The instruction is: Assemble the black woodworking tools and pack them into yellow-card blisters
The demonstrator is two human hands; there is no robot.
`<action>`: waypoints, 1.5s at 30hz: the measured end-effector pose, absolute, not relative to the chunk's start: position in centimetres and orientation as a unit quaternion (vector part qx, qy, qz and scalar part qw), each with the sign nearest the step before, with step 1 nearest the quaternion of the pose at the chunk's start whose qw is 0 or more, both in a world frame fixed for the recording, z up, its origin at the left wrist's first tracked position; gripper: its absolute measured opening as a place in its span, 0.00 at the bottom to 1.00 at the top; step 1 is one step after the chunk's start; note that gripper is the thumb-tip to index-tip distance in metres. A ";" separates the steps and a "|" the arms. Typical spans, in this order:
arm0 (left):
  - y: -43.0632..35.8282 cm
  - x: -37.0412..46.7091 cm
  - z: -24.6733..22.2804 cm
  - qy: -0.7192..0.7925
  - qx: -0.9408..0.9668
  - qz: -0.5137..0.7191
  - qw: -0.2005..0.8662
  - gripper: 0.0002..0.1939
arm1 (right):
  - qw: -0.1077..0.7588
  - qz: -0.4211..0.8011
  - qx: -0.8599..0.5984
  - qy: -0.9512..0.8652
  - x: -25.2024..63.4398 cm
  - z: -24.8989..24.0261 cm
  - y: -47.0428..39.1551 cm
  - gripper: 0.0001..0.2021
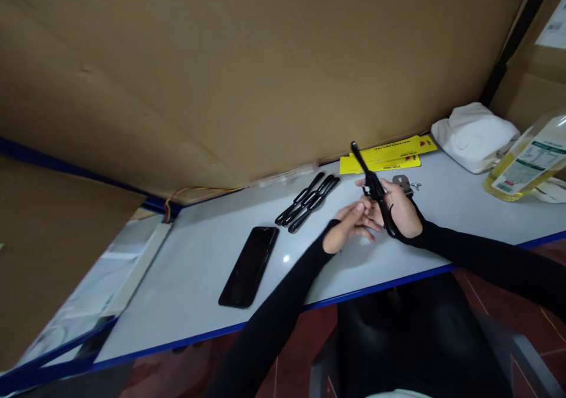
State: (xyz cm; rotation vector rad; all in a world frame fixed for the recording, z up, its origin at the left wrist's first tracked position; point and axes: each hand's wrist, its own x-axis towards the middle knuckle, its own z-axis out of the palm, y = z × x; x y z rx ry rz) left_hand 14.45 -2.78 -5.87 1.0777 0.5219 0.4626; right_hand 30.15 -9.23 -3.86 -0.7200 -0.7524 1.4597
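Note:
A black spokeshave [375,190] with two long handles is held in my right hand [405,214], slanting across the palm, one handle pointing up and away and the other toward me. My left hand [349,228] is just left of it, its fingers apart and loosely stretched; whether a fingertip touches the tool I cannot tell. Behind my right hand lies a flat metal plate [402,181], partly covered by the hand, with a small silvery screw-like piece [416,186] beside it. Several more black spokeshaves [307,202] lie side by side to the left.
A black phone [249,267] lies on the white table [177,292] to the left. Yellow printed cards [384,157] rest against the cardboard wall [265,79]. At the right are a white cloth bundle [475,135] and a bottle of yellow liquid [528,162].

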 end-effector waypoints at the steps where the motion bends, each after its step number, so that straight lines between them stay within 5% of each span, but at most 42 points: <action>1: -3.6 15.1 -5.8 0.231 0.506 0.189 0.809 0.37 | 0.660 0.599 -0.320 -0.321 30.0 -3.7 -9.5 0.27; 4: -5.2 16.0 -4.7 0.216 0.521 0.180 0.806 0.40 | 0.688 0.514 -0.362 -0.362 29.8 -3.8 -10.4 0.29; 14: -3.6 11.9 -0.1 0.320 0.704 0.298 0.560 0.18 | 0.591 0.394 -0.430 -0.558 34.3 -2.1 -9.6 0.16; 17: -2.2 9.9 0.3 0.311 0.658 0.368 0.579 0.22 | 0.602 0.435 -0.447 -0.498 34.3 -1.5 -9.4 0.18; 21: -1.1 10.9 -1.6 0.235 0.573 0.472 0.627 0.32 | 0.729 0.447 -0.430 -0.287 31.8 -2.3 -8.7 0.26; 24: -2.1 14.2 -3.7 0.245 0.556 0.479 0.634 0.26 | 0.768 0.427 -0.423 -0.222 29.4 -3.4 -8.4 0.29; 30: -3.5 16.3 -4.4 0.299 0.525 0.519 0.604 0.29 | 0.700 0.314 -0.466 -0.441 28.5 -4.3 -9.2 0.18; 35: -3.0 14.2 -3.4 0.337 0.560 0.427 0.625 0.31 | 0.558 0.055 -0.522 -0.643 31.4 -3.3 -9.5 0.14; 45: -4.4 14.2 -4.8 0.376 0.699 0.344 0.502 0.29 | 0.569 0.092 -0.508 -0.641 31.5 -5.1 -8.5 0.06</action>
